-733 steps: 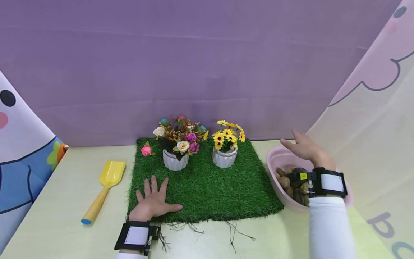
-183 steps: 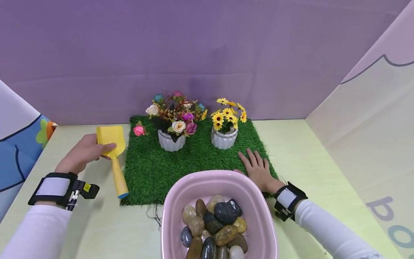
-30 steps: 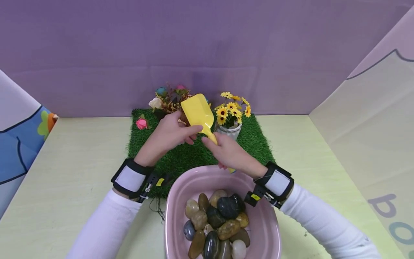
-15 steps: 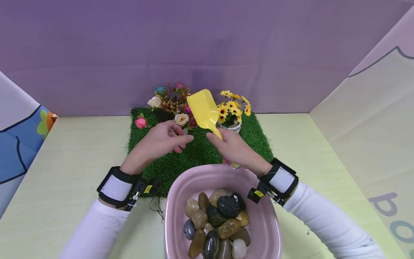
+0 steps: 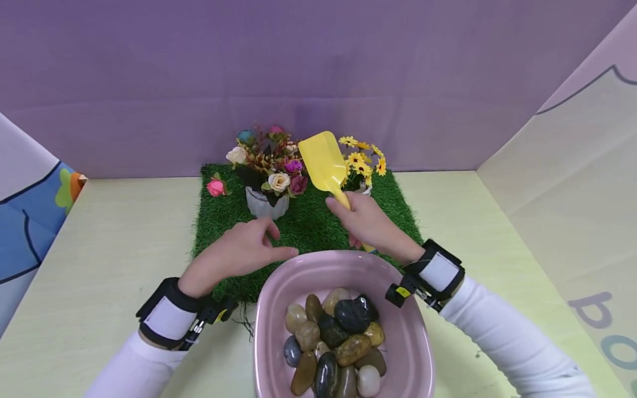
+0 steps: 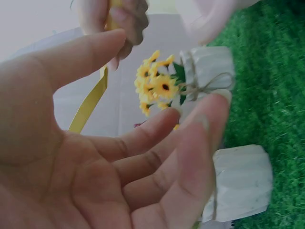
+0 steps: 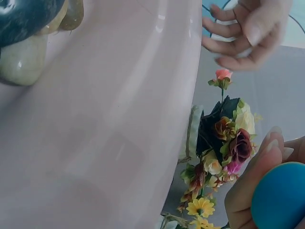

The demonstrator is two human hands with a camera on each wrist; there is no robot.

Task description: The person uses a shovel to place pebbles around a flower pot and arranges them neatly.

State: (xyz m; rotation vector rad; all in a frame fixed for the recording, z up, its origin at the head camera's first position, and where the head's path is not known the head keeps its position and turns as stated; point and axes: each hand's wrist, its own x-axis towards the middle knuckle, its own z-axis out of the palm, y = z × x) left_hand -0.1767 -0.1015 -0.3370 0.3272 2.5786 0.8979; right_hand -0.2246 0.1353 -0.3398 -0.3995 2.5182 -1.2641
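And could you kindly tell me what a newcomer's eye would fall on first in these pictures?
Probably the bright yellow shovel, held up mid-scene in the grip of the right hand. Next might come the pink tub of smooth stones, nearest the camera, then the mixed flowers and, to their right, the yellow flowers, in white pots on the green mat.

The person's bare left hand (image 5: 235,251) hung with fingers (image 6: 150,130) loosely bent and thumb (image 6: 90,53) stretched out, while the bare right hand (image 5: 372,222) was curled in a grip; both white-sleeved forearms (image 5: 510,334) angled inward
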